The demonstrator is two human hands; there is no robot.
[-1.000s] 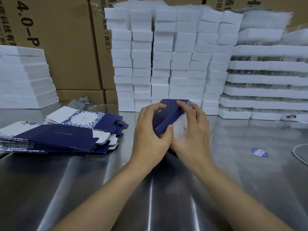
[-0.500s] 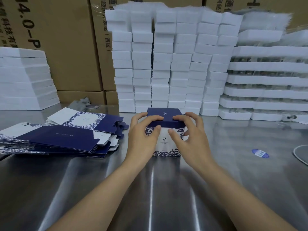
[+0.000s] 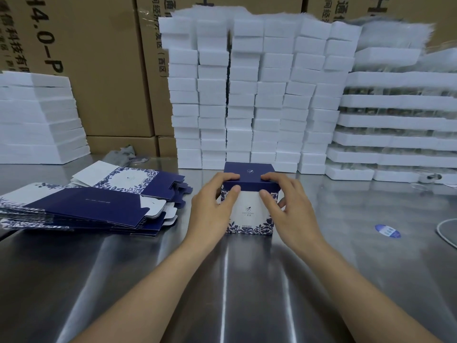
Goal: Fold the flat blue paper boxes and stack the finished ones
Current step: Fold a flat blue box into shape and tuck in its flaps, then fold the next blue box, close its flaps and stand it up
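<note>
A folded box (image 3: 249, 209), navy on top with a white front and blue leaf print, stands upright on the steel table (image 3: 247, 280) in the middle. My left hand (image 3: 212, 206) holds its left side, fingers over the lid edge and thumb on the front. My right hand (image 3: 286, 206) holds the right side the same way. A fanned pile of flat blue box blanks (image 3: 86, 204) lies on the table to the left, apart from both hands.
Tall stacks of white foam blocks (image 3: 252, 95) rise just behind the box. More white foam trays (image 3: 400, 125) stand at the right and white slabs (image 3: 39, 120) at the left. Brown cartons (image 3: 99, 70) form the back wall. A blue sticker (image 3: 387, 230) and a white cable (image 3: 445, 233) lie at the right.
The box was tilted up in both hands a second ago. Now it stands upright on the table with its lid down, and both hands hold its top edge.
</note>
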